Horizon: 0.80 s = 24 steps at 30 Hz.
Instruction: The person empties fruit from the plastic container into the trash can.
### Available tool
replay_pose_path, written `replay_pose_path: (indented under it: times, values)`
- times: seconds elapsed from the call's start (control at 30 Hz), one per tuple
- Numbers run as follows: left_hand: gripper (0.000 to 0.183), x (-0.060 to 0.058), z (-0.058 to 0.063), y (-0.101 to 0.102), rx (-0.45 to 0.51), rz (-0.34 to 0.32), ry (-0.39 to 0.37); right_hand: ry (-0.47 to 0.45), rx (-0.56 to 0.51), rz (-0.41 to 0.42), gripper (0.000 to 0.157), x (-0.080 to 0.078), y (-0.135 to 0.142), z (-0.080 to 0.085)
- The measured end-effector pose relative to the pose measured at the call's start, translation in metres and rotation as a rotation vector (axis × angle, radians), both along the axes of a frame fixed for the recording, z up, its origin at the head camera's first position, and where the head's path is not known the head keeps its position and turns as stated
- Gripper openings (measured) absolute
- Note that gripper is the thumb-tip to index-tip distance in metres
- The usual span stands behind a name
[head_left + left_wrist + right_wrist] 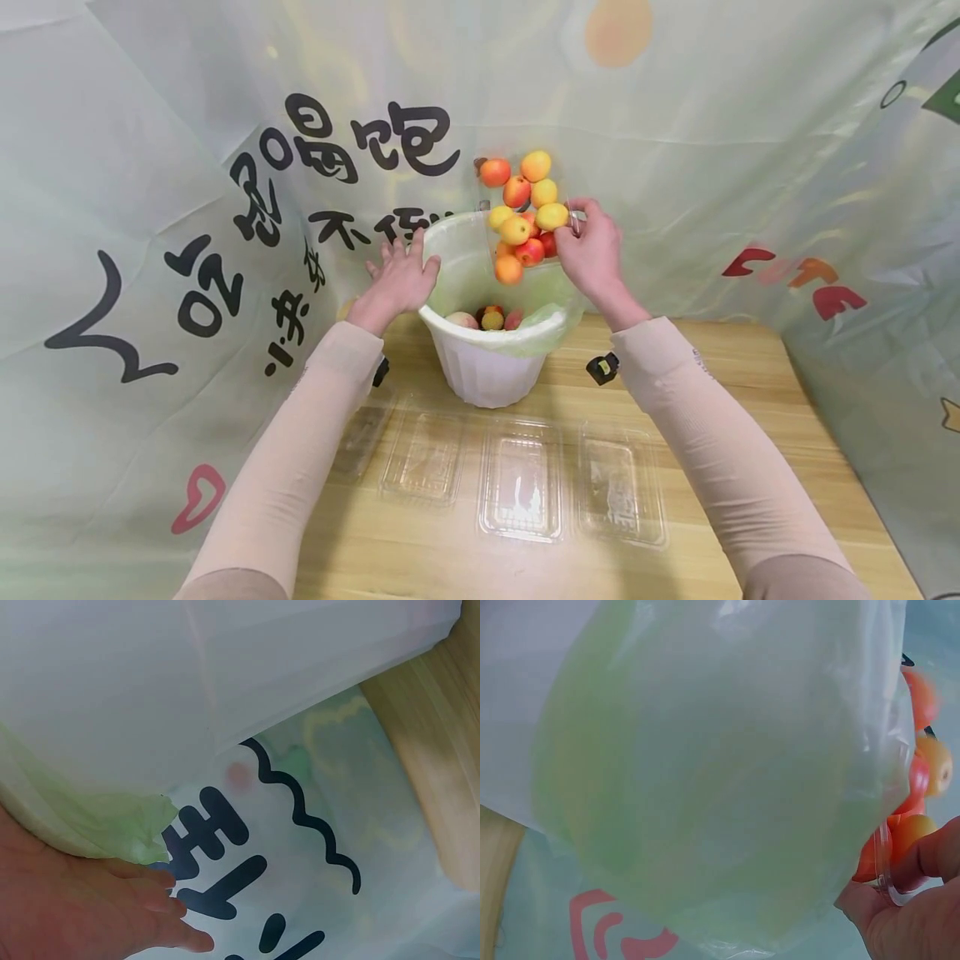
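Note:
My right hand (592, 254) pinches the edge of a clear plastic tray (885, 859), tipped steeply above a white bin (487, 371). Small red, orange and yellow fruits (517, 229) tumble at the tray, over the bin's mouth. A pale green bag (697, 772) lines the bin and folds over its rim. Inside lie a few fruits (492, 318), among them a brownish-yellow one and a pinkish one. On the bin's left rim rests my left hand (405, 279), fingers spread and mostly straight; the left wrist view shows this hand (90, 907) against the liner's edge.
Several clear plastic trays (521, 483) lie in a row on the wooden table (720, 483) in front of the bin. A printed pale cloth (675, 108) with black characters surrounds the table at the back and sides.

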<state>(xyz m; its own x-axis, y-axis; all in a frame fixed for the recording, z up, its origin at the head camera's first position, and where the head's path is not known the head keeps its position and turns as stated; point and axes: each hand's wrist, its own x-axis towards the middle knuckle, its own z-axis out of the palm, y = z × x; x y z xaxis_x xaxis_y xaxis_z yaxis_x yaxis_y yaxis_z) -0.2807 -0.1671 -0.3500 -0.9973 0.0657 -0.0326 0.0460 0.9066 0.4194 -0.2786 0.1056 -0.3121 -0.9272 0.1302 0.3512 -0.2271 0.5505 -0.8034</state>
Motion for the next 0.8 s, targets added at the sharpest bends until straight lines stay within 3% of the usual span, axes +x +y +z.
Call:
replay_pose_path:
  times: [0.8]
  values:
    - [0.07, 0.0, -0.0016, -0.0009, 0.012, 0.001, 0.01, 0.014, -0.11, 0.003, 0.038, 0.0005, -0.0077, -0.0003]
